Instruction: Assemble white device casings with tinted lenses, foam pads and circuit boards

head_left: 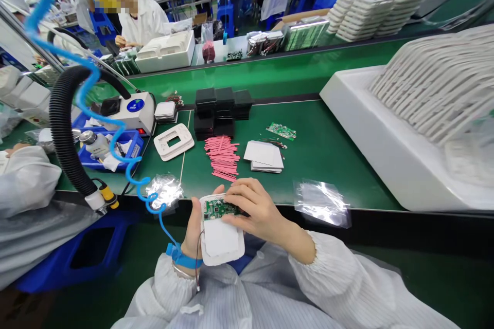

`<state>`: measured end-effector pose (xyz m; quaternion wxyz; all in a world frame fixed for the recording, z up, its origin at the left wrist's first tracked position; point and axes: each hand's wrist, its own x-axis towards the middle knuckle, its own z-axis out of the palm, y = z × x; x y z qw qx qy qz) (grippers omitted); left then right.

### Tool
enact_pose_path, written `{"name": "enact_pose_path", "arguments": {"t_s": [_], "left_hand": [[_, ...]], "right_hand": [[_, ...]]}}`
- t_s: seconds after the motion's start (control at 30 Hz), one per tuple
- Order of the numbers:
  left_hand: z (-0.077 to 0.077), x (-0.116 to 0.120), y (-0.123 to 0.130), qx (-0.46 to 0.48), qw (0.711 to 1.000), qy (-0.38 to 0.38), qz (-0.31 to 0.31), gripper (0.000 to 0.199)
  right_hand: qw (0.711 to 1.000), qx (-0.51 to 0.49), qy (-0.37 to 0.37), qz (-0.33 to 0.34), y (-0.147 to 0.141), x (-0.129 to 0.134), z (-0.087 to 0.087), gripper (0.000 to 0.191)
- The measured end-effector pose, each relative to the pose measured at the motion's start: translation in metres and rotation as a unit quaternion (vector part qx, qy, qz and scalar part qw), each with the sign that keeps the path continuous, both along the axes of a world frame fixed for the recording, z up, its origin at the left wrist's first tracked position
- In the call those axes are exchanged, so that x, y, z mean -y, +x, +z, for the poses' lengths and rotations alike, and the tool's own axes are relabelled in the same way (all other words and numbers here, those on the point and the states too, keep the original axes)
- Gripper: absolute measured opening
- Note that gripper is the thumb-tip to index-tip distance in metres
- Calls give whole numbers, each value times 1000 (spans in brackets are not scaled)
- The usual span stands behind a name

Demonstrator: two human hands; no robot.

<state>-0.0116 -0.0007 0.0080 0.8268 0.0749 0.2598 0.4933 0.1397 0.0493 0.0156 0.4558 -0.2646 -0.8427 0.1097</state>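
Note:
My left hand (pixel 192 234) grips a white plastic housing (pixel 242 254) by its left side, above my lap at the table's front edge. Inside the housing lie a green circuit board (pixel 216 209) at the top and a white flat pad (pixel 221 239) below it. A thin cable (pixel 197 267) with a small white plug dangles from the left side. My right hand (pixel 252 208) rests its fingers on the board's right part; what its fingertips touch is partly hidden. A blue wrist strap (pixel 184 258) with a coiled cord circles my left wrist.
Pink strips (pixel 223 157), black blocks (pixel 216 108), white pads (pixel 264 156), a loose circuit board (pixel 281 131) and a white frame (pixel 173 142) lie ahead. Clear plastic bags (pixel 322 200) sit at the front edge. A foam box (pixel 358 149) of housings stands right; a black hose (pixel 62 128) arches left.

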Motion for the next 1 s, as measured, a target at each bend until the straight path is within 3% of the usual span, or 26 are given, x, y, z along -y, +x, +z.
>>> {"name": "enact_pose_path", "arguments": {"t_s": [0.17, 0.3, 0.4, 0.5, 0.6, 0.7, 0.77, 0.87, 1.0], "left_hand": [[-8, 0, -9, 8, 998, 4, -61, 73], [-11, 2, -8, -4, 998, 21, -52, 67], [-10, 6, -6, -30, 997, 53, -50, 64], [-4, 5, -10, -116, 983, 116, -87, 68], [9, 1, -20, -303, 921, 217, -115, 75], [22, -2, -27, -430, 843, 288, -147, 73], [25, -3, -30, -463, 824, 291, -149, 61], [21, -6, -33, -480, 847, 219, -64, 48], [11, -13, -37, -472, 861, 175, 77, 31]], "right_hand": [[1000, 21, -1, 13, 0, 3, 1, 14], [999, 14, -37, 4, -2, 6, -1, 16], [981, -24, -185, 49, 2, 8, 2, 15], [918, -55, -371, 129, 10, 9, 13, 8], [890, -31, -431, 148, 15, 9, 24, 8], [908, 28, -399, 126, 12, 8, 27, 17], [941, 40, -328, 68, 9, 8, 24, 21], [980, 27, -194, -17, 7, 9, 19, 24], [985, 124, -109, 56, 8, 18, 16, 30]]}}
